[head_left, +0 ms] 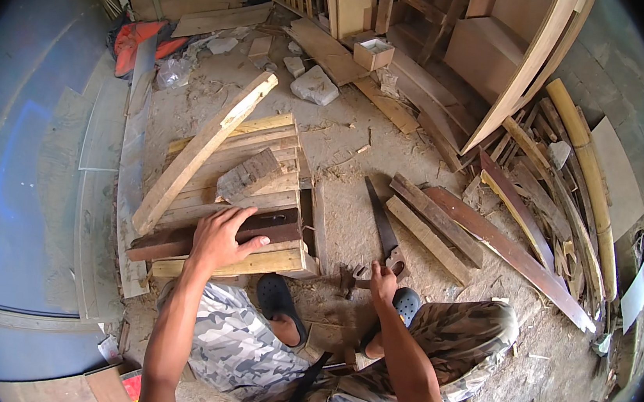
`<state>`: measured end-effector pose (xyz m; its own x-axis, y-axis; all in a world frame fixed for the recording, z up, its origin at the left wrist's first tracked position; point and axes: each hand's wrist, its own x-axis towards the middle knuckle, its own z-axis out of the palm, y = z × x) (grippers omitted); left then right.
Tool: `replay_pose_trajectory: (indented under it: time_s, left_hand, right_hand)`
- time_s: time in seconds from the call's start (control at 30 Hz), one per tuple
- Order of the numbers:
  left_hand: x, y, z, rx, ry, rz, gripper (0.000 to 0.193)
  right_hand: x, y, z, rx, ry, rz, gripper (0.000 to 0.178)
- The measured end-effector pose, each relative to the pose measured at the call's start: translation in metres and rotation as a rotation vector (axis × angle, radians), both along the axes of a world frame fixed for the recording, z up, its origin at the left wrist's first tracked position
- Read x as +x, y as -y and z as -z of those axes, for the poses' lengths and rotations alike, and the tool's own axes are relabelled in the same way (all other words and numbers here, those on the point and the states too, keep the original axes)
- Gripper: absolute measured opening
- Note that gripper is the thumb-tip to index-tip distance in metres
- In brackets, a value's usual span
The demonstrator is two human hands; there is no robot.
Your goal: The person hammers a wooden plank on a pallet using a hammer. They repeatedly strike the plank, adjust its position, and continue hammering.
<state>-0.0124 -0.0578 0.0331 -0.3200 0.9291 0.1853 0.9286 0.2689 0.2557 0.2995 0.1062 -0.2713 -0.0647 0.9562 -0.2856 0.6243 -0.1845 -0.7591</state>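
My left hand rests across a dark brown length of timber, thumb spread away from the fingers. That timber lies along the near side of a low slatted wooden crate. My right hand is low between my feet, fingers closed at the handle of a handsaw; its blade points away from me over the floor. A hammer-like tool lies just left of that hand, partly unclear. A short weathered block sits on the crate, and a long pale beam slants over its left side.
Right of the saw lie short timbers and a long reddish board. Scrap wood and a bamboo pole crowd the right wall. A stone lump, a small box and an orange cloth are farther off. A blue panel stands left.
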Motion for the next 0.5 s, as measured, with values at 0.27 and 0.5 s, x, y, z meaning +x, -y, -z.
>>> replay_pose_trajectory:
  time_s: [0.27, 0.5]
  left_hand:
    - [0.012, 0.014, 0.012, -0.157, -0.043, -0.099, 0.084]
    - [0.009, 0.024, 0.013, -0.153, -0.029, -0.090, 0.086]
  right_hand:
    - [0.002, -0.007, -0.026, -0.878, 0.149, -0.467, 0.035]
    - [0.009, 0.026, 0.028, -0.944, 0.308, -0.884, 0.014]
